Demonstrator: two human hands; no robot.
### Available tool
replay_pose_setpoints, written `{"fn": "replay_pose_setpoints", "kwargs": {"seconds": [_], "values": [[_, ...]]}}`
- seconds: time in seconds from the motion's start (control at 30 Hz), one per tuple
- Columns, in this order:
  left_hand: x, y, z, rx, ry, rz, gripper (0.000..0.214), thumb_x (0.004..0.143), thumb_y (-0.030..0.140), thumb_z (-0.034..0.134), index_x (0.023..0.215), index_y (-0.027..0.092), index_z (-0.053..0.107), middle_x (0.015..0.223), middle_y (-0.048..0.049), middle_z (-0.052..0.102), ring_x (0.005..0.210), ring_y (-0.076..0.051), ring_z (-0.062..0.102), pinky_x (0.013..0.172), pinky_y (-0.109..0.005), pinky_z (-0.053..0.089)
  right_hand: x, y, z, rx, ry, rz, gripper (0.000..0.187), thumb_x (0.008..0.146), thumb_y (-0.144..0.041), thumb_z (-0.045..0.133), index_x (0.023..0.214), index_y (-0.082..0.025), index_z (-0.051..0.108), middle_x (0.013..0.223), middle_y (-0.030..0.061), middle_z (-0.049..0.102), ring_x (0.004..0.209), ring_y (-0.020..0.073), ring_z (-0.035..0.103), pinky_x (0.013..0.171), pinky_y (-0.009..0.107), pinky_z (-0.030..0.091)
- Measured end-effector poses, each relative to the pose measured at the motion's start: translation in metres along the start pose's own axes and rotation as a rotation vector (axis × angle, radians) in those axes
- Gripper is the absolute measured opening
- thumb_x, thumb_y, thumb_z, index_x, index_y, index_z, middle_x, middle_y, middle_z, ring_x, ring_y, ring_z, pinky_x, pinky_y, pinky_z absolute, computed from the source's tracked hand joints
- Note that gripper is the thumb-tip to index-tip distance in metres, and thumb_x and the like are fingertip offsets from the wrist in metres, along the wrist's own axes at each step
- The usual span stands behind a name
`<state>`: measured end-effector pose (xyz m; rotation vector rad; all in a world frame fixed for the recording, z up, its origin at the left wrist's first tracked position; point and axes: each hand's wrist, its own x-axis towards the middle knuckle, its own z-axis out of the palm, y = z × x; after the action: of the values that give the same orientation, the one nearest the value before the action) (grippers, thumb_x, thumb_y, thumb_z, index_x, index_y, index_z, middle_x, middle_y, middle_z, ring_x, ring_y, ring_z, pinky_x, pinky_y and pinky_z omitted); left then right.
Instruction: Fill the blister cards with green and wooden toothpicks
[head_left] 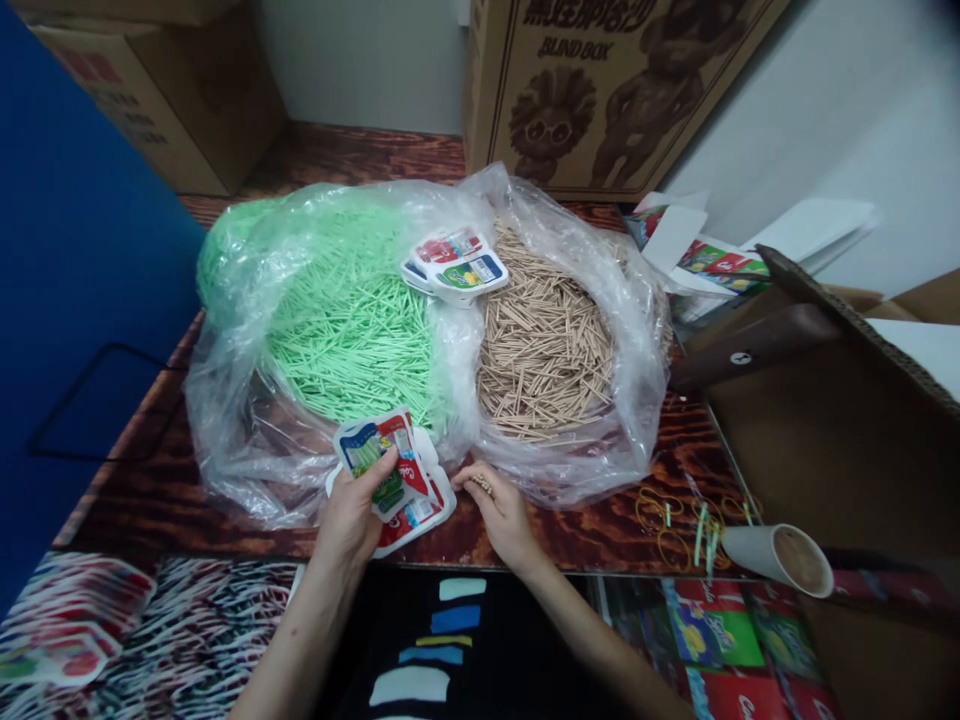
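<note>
My left hand (356,510) is closed round several printed cards (412,490) in red, green and white, with the thumb on top. Just right of them, my right hand (499,510) is closed on a small bunch of thin tan sticks (482,484), their ends showing between the fingers. Beyond my hands lie clear plastic bags, one with light green sticks (352,330) and one with tan sticks (544,345). Across the plastic between the two heaps rests another small stack of printed cards (457,265).
Yellow rubber bands (673,548) and a tipped paper cup (780,558) are at the right. Rows of packed cards (202,630) fill the lower left. A large cardboard box (592,100) stands behind the bags, and a blue panel (82,250) rises at the left.
</note>
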<state>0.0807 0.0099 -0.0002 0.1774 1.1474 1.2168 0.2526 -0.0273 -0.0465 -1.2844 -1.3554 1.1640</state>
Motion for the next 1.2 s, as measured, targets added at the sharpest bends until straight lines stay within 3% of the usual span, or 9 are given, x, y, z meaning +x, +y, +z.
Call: {"fn": "replay_pose_setpoints", "kwargs": {"seconds": [0.3,0.6,1.2], "values": [[-0.002,0.002,0.001,0.052,-0.009,0.057,0.045,0.052,0.022,0.087,0.094,0.014,0.071,0.083,-0.0053,0.077,0.073,-0.024,0.072,0.076,-0.037,0.058,0.008,-0.015,-0.01,0.026,-0.065,0.01,0.02,0.093,-0.027,0.048,0.087,-0.021,0.066,0.082,0.002,0.064,0.081,0.0167,0.06,0.077,0.028,0.044],[-0.002,-0.005,-0.004,0.118,-0.066,0.107,0.036,0.056,0.025,0.085,0.087,0.013,0.071,0.081,-0.005,0.076,0.072,-0.021,0.072,0.076,-0.033,0.057,0.017,-0.021,-0.014,0.018,-0.073,-0.014,0.02,0.092,-0.028,0.049,0.086,-0.021,0.067,0.081,0.0021,0.064,0.078,0.0168,0.06,0.074,0.028,0.045],[-0.002,-0.01,-0.004,0.156,-0.05,0.088,0.033,0.055,0.024,0.085,0.083,0.013,0.071,0.077,-0.0039,0.076,0.065,-0.019,0.071,0.066,-0.029,0.058,0.016,-0.02,-0.015,0.024,-0.082,0.011,0.021,0.092,-0.029,0.049,0.084,-0.021,0.066,0.079,0.0016,0.064,0.077,0.0167,0.06,0.075,0.028,0.044]]}}
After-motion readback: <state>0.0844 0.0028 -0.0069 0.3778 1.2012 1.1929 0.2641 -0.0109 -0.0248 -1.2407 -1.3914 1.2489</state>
